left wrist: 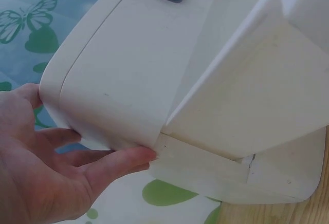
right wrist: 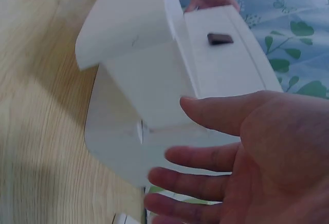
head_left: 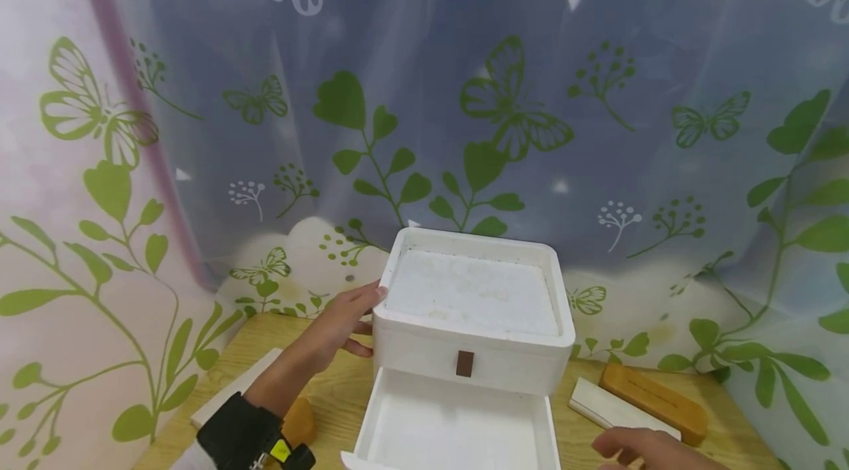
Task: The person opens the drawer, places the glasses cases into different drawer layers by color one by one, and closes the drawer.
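Observation:
A white two-level drawer box (head_left: pixel 424 345) stands on the wooden table, its top a shallow tray with a raised rim. The upper drawer is closed and has a brown pull tab (head_left: pixel 465 363). Below it the lower drawer (head_left: pixel 458 418) is pulled out, with its bare inside showing. My left hand (head_left: pixel 332 334) rests against the box's left side, thumb near the top edge; in the left wrist view its fingertips (left wrist: pixel 146 154) touch the side wall. To the right of the pulled-out drawer, my right hand (right wrist: pixel 247 157) is held with fingers extended and nothing in them.
On the right lie a white bar-shaped piece (head_left: pixel 620 407) and an orange-brown block (head_left: pixel 657 400). At left, a white flat piece (head_left: pixel 232 393) and an orange-brown object (head_left: pixel 300 422) are partly behind my left forearm. A patterned curtain (head_left: pixel 424 124) hangs directly behind the box.

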A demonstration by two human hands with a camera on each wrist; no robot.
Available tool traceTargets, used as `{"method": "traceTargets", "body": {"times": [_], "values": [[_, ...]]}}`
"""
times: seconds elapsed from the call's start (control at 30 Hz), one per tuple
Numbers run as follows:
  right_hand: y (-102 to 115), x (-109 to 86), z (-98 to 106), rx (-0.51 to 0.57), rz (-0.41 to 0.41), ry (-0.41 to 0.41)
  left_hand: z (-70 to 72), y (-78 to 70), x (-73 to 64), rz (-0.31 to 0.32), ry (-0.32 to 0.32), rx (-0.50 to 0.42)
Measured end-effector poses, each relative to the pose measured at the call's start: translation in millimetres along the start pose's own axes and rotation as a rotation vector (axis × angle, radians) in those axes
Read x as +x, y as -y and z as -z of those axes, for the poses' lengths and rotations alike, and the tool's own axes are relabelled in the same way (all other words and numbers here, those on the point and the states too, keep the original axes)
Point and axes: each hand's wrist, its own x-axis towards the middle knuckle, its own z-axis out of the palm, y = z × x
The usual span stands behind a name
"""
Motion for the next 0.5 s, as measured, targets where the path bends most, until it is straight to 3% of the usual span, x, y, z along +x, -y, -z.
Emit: {"method": "traceTargets", "body": {"times": [0.17, 0.5], "values": [[-6, 1.4, 3, -0.052, -0.104, -0.12, 0.8, -1.1, 0.5, 0.002, 0.018, -0.005], [-31, 9.4, 19, -0.12, -0.096, -0.174, 2.5, -0.2, 0.7, 0.009, 0.039, -0.027]]}}
